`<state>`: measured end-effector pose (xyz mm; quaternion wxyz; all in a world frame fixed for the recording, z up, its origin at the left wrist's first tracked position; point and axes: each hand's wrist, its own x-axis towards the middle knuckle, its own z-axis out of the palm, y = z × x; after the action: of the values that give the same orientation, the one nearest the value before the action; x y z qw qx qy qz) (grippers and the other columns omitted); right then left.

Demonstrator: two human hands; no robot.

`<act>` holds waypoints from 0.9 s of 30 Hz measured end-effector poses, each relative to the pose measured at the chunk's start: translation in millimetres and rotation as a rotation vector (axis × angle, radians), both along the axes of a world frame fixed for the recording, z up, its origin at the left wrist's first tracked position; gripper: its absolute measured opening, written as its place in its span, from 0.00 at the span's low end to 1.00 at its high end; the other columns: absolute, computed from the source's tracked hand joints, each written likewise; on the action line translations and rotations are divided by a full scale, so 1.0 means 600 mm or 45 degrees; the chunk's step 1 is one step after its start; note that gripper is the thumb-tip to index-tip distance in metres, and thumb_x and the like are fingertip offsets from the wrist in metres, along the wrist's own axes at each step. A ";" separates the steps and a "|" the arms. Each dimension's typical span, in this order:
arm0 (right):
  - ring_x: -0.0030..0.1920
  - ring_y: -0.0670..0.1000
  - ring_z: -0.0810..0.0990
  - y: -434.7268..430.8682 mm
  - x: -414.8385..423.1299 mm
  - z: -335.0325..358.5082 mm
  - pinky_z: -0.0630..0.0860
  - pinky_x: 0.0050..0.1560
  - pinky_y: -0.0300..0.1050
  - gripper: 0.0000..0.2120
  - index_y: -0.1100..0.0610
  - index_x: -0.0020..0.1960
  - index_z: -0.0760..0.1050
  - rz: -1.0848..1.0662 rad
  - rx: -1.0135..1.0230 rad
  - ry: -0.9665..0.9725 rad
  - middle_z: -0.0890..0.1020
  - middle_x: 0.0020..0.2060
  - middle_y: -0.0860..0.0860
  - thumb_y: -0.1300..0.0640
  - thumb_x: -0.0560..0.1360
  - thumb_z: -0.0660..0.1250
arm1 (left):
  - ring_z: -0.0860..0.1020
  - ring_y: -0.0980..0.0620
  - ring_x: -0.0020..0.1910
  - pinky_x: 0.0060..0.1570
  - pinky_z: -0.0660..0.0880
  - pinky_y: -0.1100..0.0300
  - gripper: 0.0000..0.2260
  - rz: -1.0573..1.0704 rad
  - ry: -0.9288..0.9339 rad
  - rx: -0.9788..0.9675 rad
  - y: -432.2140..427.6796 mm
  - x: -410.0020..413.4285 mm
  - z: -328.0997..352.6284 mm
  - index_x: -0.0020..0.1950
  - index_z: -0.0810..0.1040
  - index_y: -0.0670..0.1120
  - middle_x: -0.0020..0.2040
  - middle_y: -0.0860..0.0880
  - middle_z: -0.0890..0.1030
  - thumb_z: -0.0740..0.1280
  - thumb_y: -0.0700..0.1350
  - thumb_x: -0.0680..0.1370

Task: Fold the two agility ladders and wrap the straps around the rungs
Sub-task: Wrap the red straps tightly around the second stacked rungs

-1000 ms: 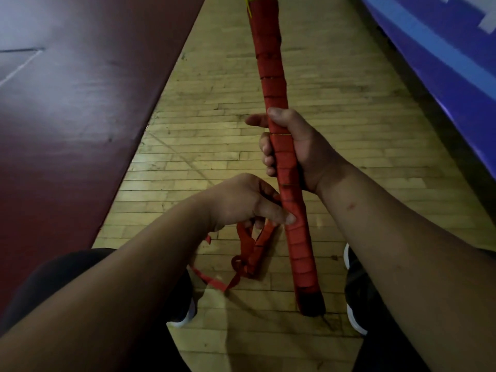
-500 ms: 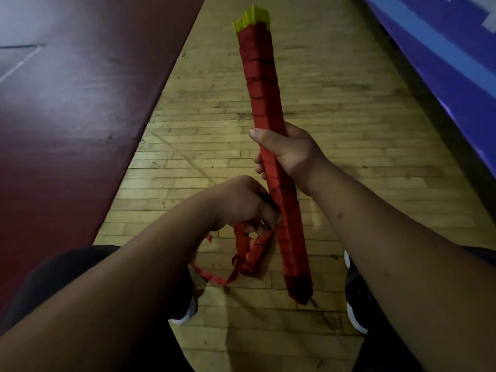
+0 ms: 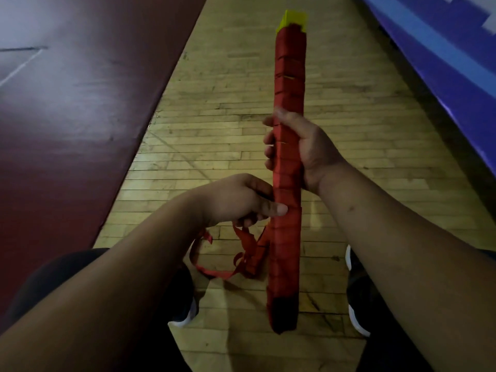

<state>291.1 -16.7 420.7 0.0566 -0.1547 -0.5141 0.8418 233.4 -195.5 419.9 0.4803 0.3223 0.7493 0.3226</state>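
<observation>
On the far left lies a dark red floor area (image 3: 67, 130), its edge running diagonally against the pale wooden floor (image 3: 209, 135). Low on the left a dark shoe with a white sole (image 3: 188, 314) stands on the boards. The left hand (image 3: 241, 202) comes in from the lower left with its fingers curled; its thumb presses flat against the side of the bundle, and the loose strap (image 3: 243, 255) drops out from under the curled fingers, so the hand seems to be holding it. That red strap hangs in tangled loops beside the lower part of the bundle and trails off to the left, above the boards. The bundle (image 3: 288, 84), a long stack of rungs wound tightly in red strap, stands nearly upright in the middle of the view, with the yellow rung ends (image 3: 294, 20) showing bare at the top and a dark tip at the bottom between the two shoes; whether that tip touches the floor I cannot tell. The right hand (image 3: 306, 146) grips the bundle round its middle, fingers wrapped about its left side. Below it stands the other shoe (image 3: 355, 291). A blue padded wall (image 3: 442, 63) runs along the far right.
</observation>
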 end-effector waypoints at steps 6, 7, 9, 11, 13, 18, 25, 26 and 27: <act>0.35 0.45 0.77 0.014 0.014 0.010 0.76 0.38 0.44 0.22 0.55 0.70 0.78 0.279 -0.277 0.141 0.80 0.43 0.48 0.44 0.81 0.65 | 0.71 0.54 0.30 0.32 0.66 0.61 0.05 -0.238 -0.189 0.093 -0.011 0.005 0.006 0.51 0.86 0.48 0.36 0.49 0.74 0.71 0.45 0.84; 0.35 0.45 0.76 0.013 0.014 0.011 0.76 0.38 0.44 0.20 0.56 0.70 0.78 0.274 -0.251 0.137 0.79 0.41 0.48 0.47 0.82 0.64 | 0.72 0.54 0.30 0.31 0.68 0.61 0.06 -0.230 -0.150 0.071 -0.009 0.006 0.005 0.53 0.86 0.44 0.36 0.49 0.75 0.71 0.45 0.84; 0.34 0.46 0.75 0.009 0.011 0.010 0.75 0.38 0.45 0.17 0.58 0.68 0.77 0.234 -0.170 0.121 0.77 0.39 0.49 0.52 0.84 0.62 | 0.77 0.53 0.32 0.32 0.71 0.62 0.09 -0.210 -0.029 0.009 -0.005 0.006 0.000 0.54 0.85 0.41 0.38 0.48 0.78 0.72 0.47 0.84; 0.34 0.48 0.75 0.004 0.007 0.008 0.75 0.37 0.46 0.14 0.58 0.67 0.77 0.189 -0.090 0.102 0.76 0.38 0.50 0.55 0.84 0.61 | 0.82 0.52 0.34 0.32 0.74 0.63 0.09 -0.173 0.053 -0.038 -0.002 0.007 -0.004 0.53 0.85 0.41 0.40 0.48 0.83 0.73 0.47 0.84; 0.34 0.49 0.76 -0.001 0.002 0.003 0.76 0.36 0.46 0.12 0.58 0.65 0.78 0.163 -0.017 0.082 0.77 0.37 0.51 0.58 0.84 0.61 | 0.84 0.53 0.37 0.33 0.76 0.63 0.09 -0.140 0.098 -0.080 0.001 0.007 -0.008 0.54 0.86 0.41 0.43 0.48 0.85 0.73 0.47 0.84; 0.35 0.52 0.80 -0.007 -0.011 -0.015 0.81 0.37 0.51 0.10 0.59 0.64 0.79 0.064 0.226 -0.022 0.80 0.37 0.53 0.59 0.84 0.67 | 0.86 0.55 0.38 0.35 0.78 0.63 0.06 -0.084 0.114 -0.176 0.010 0.009 -0.017 0.57 0.86 0.43 0.43 0.49 0.87 0.71 0.44 0.85; 0.39 0.51 0.83 -0.020 -0.029 -0.037 0.84 0.43 0.50 0.18 0.54 0.62 0.81 -0.113 0.387 -0.143 0.83 0.42 0.51 0.47 0.77 0.80 | 0.87 0.52 0.38 0.35 0.79 0.62 0.09 0.084 0.227 -0.226 0.025 0.021 -0.040 0.55 0.87 0.41 0.47 0.48 0.89 0.71 0.46 0.82; 0.39 0.50 0.83 -0.022 -0.030 -0.039 0.84 0.43 0.50 0.19 0.54 0.62 0.81 -0.135 0.389 -0.156 0.83 0.43 0.51 0.46 0.76 0.81 | 0.88 0.52 0.38 0.35 0.79 0.61 0.11 0.102 0.223 -0.237 0.026 0.021 -0.042 0.54 0.87 0.40 0.47 0.48 0.89 0.71 0.47 0.82; 0.39 0.50 0.83 -0.024 -0.031 -0.041 0.84 0.43 0.50 0.20 0.53 0.62 0.81 -0.153 0.398 -0.168 0.83 0.43 0.51 0.45 0.76 0.81 | 0.88 0.51 0.39 0.36 0.79 0.60 0.12 0.113 0.213 -0.249 0.027 0.021 -0.043 0.53 0.87 0.40 0.47 0.47 0.90 0.71 0.49 0.82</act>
<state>272.7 -30.8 396.2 0.0964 -0.2293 -0.6311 0.7347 245.8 -179.4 394.1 0.4306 0.2663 0.8280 0.2410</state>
